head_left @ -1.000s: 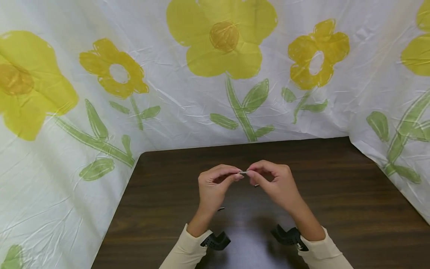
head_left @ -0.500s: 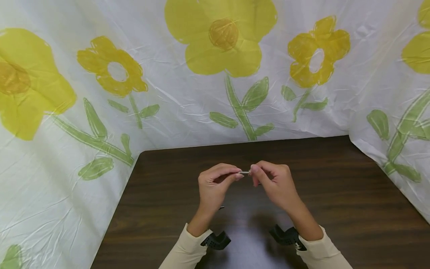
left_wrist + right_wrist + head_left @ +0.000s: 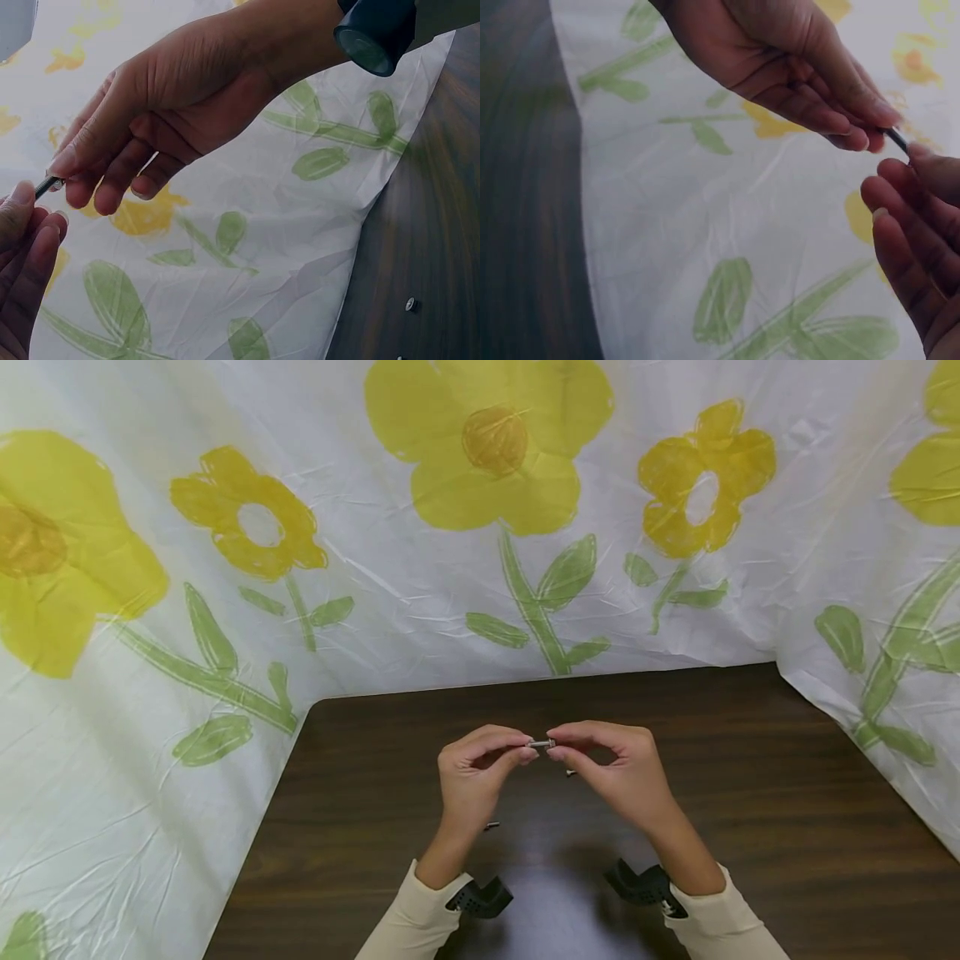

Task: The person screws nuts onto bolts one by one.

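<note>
A thin metal bolt (image 3: 540,744) is held level between the two hands, above the table. My left hand (image 3: 472,777) pinches its left end between thumb and fingertips. At the other end, which looks wider, the thumb and index finger of my right hand (image 3: 626,768) grip it. Whether that wider part is a head or a nut cannot be told. In the left wrist view the bolt (image 3: 46,185) shows a bright end by the right fingertips. The right wrist view shows only a dark shaft (image 3: 896,139) between both sets of fingertips.
Small metal pieces lie on the dark wooden table (image 3: 360,827): one (image 3: 492,825) beside the left wrist, another (image 3: 571,773) under the right hand. A white flowered cloth (image 3: 420,635) hangs around the table's back and sides. Each wrist wears a black camera mount (image 3: 483,897).
The right fingers drew slightly right and curled, showing more of the shaft, then came back to the bolt's end, now straighter. The left hand keeps its pinch almost unmoved.
</note>
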`<state>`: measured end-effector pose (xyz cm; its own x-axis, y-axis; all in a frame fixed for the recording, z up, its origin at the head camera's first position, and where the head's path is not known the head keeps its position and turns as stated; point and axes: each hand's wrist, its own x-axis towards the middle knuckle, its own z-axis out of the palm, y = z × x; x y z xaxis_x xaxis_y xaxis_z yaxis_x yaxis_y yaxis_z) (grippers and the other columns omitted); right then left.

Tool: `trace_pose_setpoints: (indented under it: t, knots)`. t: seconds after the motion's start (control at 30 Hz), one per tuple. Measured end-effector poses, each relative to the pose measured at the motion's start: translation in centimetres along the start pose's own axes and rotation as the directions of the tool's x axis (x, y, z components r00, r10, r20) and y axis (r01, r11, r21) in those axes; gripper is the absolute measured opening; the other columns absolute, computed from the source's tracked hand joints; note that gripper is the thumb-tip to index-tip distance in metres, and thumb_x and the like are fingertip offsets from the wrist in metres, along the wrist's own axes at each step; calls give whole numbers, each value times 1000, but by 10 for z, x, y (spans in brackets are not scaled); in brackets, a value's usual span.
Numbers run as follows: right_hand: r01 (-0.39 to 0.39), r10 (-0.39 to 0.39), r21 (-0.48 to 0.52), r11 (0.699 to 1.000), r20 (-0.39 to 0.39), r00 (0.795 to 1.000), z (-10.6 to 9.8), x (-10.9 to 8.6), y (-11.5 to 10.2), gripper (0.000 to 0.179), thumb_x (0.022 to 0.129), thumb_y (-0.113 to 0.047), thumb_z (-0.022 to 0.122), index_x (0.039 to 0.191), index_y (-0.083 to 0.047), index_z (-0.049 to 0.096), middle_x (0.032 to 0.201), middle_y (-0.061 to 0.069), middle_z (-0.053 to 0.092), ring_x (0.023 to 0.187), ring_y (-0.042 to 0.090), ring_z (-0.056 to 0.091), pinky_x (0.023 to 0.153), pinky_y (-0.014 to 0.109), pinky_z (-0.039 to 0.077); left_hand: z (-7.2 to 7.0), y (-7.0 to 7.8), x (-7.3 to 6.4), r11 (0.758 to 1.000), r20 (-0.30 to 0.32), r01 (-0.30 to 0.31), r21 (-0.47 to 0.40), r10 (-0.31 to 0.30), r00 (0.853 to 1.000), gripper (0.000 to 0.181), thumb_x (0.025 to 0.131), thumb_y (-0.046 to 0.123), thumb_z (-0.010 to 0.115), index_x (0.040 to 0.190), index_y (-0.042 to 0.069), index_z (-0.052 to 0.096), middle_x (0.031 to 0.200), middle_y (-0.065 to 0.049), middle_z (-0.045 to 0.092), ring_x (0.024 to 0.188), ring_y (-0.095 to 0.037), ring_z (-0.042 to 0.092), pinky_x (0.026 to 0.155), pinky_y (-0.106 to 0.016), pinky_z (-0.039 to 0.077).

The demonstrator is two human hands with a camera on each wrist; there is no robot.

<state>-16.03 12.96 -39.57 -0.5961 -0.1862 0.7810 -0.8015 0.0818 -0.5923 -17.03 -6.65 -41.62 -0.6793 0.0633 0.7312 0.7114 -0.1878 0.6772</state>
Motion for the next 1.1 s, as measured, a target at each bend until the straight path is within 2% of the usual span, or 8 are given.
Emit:
trace_pose_setpoints:
  t: [0.1, 0.27, 0.5, 0.73, 0.83, 0.93, 1.03, 1.1]
  knots:
    - [-35, 36, -7, 999, 19, 999, 0, 0, -1, 30, 78, 15, 79, 103, -2, 76, 85, 12, 76, 69, 13, 71, 62, 22, 57, 0, 0, 1, 1000, 4, 5, -8, -5, 1000, 13, 82, -13, 76, 94, -8, 75, 87, -21, 72, 74, -23, 73, 65, -41, 62]
    - [-80, 81, -33, 996, 41, 996, 2, -1, 0, 27, 82, 15, 76, 101, -5, 73, 76, 3, 72, 62, 18, 68, 61, 21, 56, 1, 0, 1, 1000, 9, 9, -24, -9, 1000, 12, 83, -13, 75, 94, -8, 74, 86, -22, 71, 74, -23, 73, 64, -43, 62]
    - [-133, 135, -54, 990, 25, 991, 6, -3, -1, 21, 89, 8, 72, 88, -13, 71, 65, -8, 64, 57, 8, 61, 54, 22, 51, 2, 0, 0, 999, 20, 0, -40, 1, 1000, 11, 83, -11, 76, 94, -9, 74, 85, -22, 71, 74, -23, 73, 64, -44, 62]
    - [-151, 151, -65, 986, 0, 989, 8, -4, 1, 30, 94, 5, 68, 73, -17, 66, 57, -9, 57, 52, 6, 56, 47, 22, 47, 4, 0, -2, 1000, 34, -5, -30, 6, 999, 13, 83, -13, 75, 95, -8, 74, 86, -21, 71, 74, -23, 73, 65, -43, 62]
    - [-169, 169, -83, 982, -10, 986, 9, -3, 0, 35, 96, 4, 65, 69, -18, 66, 58, -8, 60, 52, 8, 57, 49, 21, 48, 4, 1, -2, 1000, 33, -9, -13, 9, 999, 13, 83, -13, 75, 94, -7, 74, 86, -20, 72, 74, -22, 73, 65, -41, 62]
    - [-190, 189, -86, 978, -21, 982, 7, -2, -1, 28, 95, 6, 66, 75, -14, 71, 64, -4, 66, 56, 9, 61, 53, 21, 52, 3, 1, -2, 1000, 26, -14, -1, 14, 1000, 13, 82, -14, 76, 94, -7, 75, 85, -20, 72, 73, -22, 72, 64, -39, 62]
    - [-196, 196, -50, 979, -13, 981, 3, -1, -3, 18, 90, 10, 70, 91, -8, 75, 76, 4, 72, 63, 12, 66, 56, 23, 55, 2, 0, -1, 1000, 14, -15, 5, 15, 1000, 14, 81, -14, 76, 93, -7, 75, 84, -19, 72, 72, -22, 72, 64, -38, 62]
    - [-192, 192, -22, 981, -1, 981, 0, -1, -4, 23, 85, 11, 75, 100, -6, 75, 84, 7, 74, 67, 14, 69, 57, 25, 56, 1, -1, -1, 1000, 5, -13, 11, 13, 1000, 15, 80, -14, 77, 93, -7, 75, 84, -19, 72, 72, -22, 72, 63, -38, 62]
